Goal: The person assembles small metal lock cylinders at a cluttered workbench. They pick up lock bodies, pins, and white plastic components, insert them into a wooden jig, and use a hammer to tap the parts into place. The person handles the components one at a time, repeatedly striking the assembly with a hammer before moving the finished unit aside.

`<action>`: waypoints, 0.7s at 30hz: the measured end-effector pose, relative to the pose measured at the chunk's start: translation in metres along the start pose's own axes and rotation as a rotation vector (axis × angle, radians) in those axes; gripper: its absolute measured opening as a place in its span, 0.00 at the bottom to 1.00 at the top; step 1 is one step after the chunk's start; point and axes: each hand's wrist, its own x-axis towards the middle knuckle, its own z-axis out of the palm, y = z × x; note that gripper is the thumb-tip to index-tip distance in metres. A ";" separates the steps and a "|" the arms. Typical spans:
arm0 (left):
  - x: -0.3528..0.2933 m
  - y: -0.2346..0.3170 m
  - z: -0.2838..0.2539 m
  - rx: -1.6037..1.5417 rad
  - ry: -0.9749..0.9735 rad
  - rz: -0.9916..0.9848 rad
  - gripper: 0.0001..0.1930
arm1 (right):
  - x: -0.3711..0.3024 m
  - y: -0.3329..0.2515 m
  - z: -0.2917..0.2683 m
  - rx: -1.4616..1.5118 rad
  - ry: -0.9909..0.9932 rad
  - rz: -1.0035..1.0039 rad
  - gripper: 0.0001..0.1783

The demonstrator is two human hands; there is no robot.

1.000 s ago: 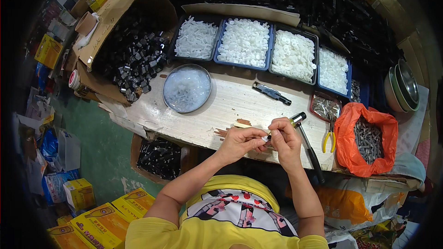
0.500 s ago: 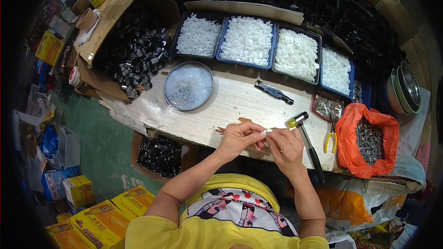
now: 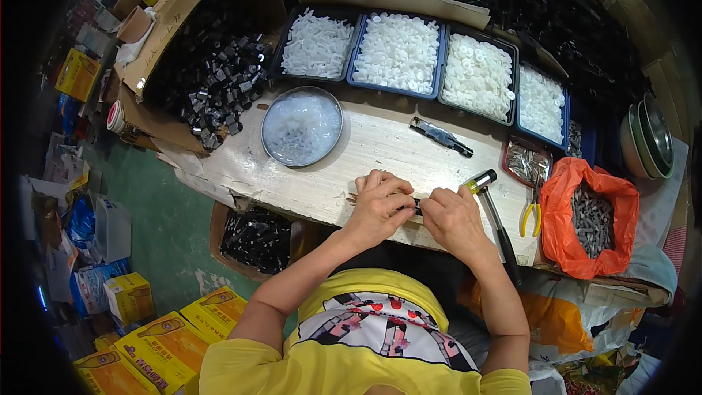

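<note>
My left hand (image 3: 379, 211) and my right hand (image 3: 455, 223) meet low over the front edge of the workbench (image 3: 336, 197). Both have their fingers bent and closed around a small black part (image 3: 417, 207), most of which the fingers cover. Right beside my right hand lies a mallet (image 3: 496, 213) with a yellow-and-black head and a dark handle reaching past the bench edge. Farther back on the bench rests a black, clip-like piece (image 3: 442, 137). A round metal dish (image 3: 338, 132) holding whitish translucent material stands to the left.
Trays of small white plastic parts (image 3: 395, 55) line the back. At left a cardboard box (image 3: 172, 29) holds black pieces. Yellow-handled pliers (image 3: 531, 219), a red tray (image 3: 528, 161) of metal bits and an orange bag (image 3: 553, 223) of grey pieces stand right. Below sits a box of black parts (image 3: 256, 241).
Earlier my fingertips pinched a small white piece above the bench edge. Now both hands are lower and flatter, and a black part shows between them.
</note>
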 end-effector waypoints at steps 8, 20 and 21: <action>0.003 -0.003 0.004 -0.022 -0.046 0.019 0.06 | 0.010 0.005 -0.011 0.059 -0.208 0.007 0.05; 0.012 0.002 0.004 0.011 -0.149 -0.009 0.06 | -0.042 0.051 -0.052 0.212 0.165 0.387 0.04; 0.013 0.002 0.004 0.018 -0.157 0.000 0.06 | -0.055 0.062 -0.059 0.194 0.210 0.458 0.04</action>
